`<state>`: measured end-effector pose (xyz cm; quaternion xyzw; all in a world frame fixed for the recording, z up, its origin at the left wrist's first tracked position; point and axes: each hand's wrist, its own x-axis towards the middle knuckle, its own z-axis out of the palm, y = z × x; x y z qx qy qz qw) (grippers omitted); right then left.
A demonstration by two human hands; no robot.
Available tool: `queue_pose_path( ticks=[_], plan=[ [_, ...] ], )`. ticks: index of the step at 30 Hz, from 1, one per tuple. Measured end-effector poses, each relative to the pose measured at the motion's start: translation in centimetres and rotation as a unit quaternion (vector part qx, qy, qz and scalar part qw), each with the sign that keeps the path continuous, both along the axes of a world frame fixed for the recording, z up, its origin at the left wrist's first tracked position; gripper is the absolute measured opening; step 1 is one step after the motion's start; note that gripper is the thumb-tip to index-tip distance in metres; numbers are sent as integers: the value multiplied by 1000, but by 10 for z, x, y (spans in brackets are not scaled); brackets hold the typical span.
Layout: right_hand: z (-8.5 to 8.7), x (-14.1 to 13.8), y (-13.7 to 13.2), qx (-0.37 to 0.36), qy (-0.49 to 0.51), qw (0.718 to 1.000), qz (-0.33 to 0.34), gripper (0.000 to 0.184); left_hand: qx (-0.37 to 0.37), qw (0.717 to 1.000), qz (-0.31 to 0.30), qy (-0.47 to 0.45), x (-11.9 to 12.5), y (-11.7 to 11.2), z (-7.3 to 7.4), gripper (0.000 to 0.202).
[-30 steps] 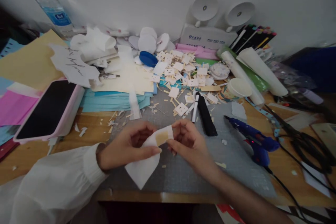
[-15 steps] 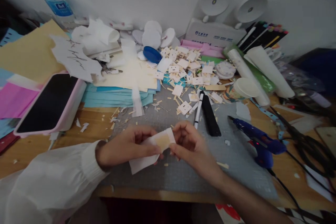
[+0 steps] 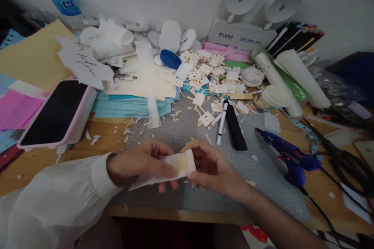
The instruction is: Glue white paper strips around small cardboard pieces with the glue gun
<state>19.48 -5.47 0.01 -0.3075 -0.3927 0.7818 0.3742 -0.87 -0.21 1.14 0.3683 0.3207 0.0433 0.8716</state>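
Between my hands is a strip of thin white paper (image 3: 190, 159) with a pale yellow rectangular piece (image 3: 181, 163) on or under it. My left hand (image 3: 143, 161) grips the strip, thumb on top and fingers beneath. My right hand (image 3: 212, 167) pinches the strip's right end between thumb and fingers. The paper's loose left part hangs below my left hand. Both hands are above a grey cutting mat (image 3: 204, 202). A white pen (image 3: 222, 122) and a black marker-like object (image 3: 235, 126) lie just beyond my right hand.
A pile of small white face cutouts (image 3: 204, 72) lies at the back. To the right are a blue glue gun (image 3: 288, 149) with its cord, black scissors (image 3: 347, 163) and a paper cup (image 3: 270, 99). A pink-cased phone (image 3: 55, 113) rests at left, beside blue paper sheets (image 3: 131, 109).
The paper strip has been turned flatter, and its loose end now points further left. My right fingers have shifted over its right end. The camera view has moved slightly.
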Motion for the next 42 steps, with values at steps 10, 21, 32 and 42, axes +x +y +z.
queue_pose_path(
  ticks=[10,21,32,42],
  plan=[
    [0,0,-2,21,23,999,3,31,-51,999,-4,-9,1,2,1,12],
    [-6,1,-6,51,12,999,-5,38,-107,992,-41,-45,1,1,-2,12],
    [-6,6,-1,94,-6,995,-41,34,9,999,29,-44,-2,6,-1,26],
    [-3,10,-2,103,-11,994,-36,34,81,994,66,-20,-3,7,4,24]
  ],
)
